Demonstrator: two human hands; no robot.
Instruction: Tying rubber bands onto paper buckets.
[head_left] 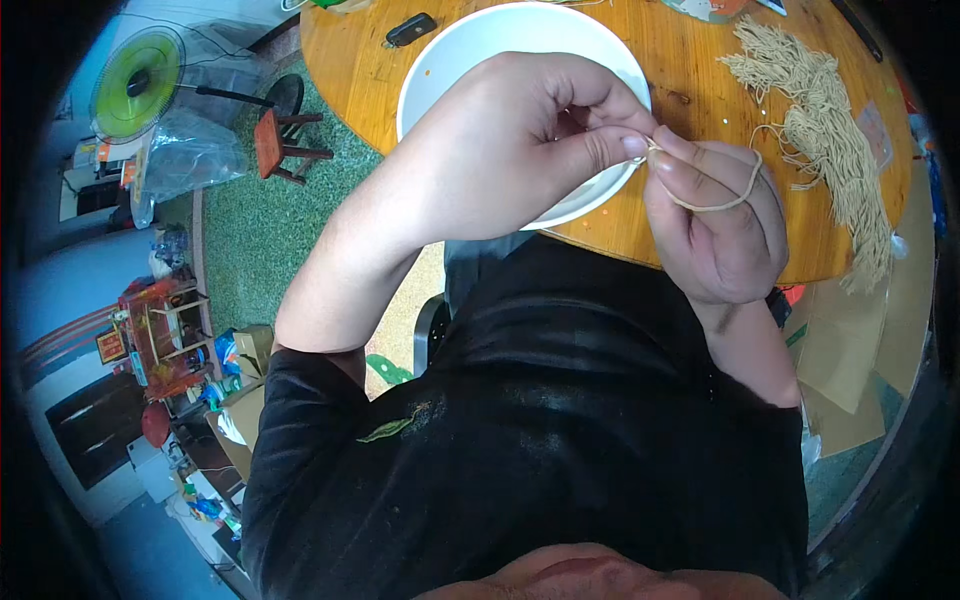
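My left hand (540, 140) is closed in a pinch, thumb and forefinger together on a thin beige cord (712, 208). Opposite it, my right hand (722, 215) pinches the same cord, and the fingertips of both hands nearly meet. From there the cord loops across the right fingers and up toward the table. Both hands are above the rim of a large white basin (500, 32) on the round wooden table. The left hand and wrist hide much of the basin's inside. A heap of beige cords (825, 130) lies right of my right hand.
A black key fob (410, 30) lies on the wooden table (350, 60) left of the basin. A green fan (138, 84) and a small wooden stool (285, 143) stand on the floor at left. Cardboard (850, 340) lies at right, below the table edge.
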